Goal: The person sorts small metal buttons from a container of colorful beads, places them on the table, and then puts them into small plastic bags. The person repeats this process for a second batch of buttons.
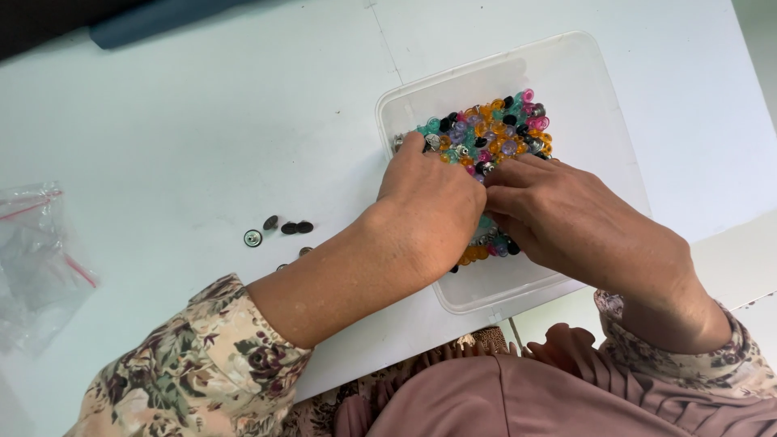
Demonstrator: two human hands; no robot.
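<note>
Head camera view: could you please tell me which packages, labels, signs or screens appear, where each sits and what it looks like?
Clear plastic bag: far left on the white table, crumpled, transparent with a red strip.
Clear plastic container: centre right on the table, shallow, rounded rectangle, holding multicoloured buttons; left hand and right hand are both in it.
No labels, signs or screens visible.

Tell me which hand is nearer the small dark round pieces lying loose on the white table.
Left. The left hand is in the clear plastic tray, beside the dark pieces; the right hand lies farther off.
</note>
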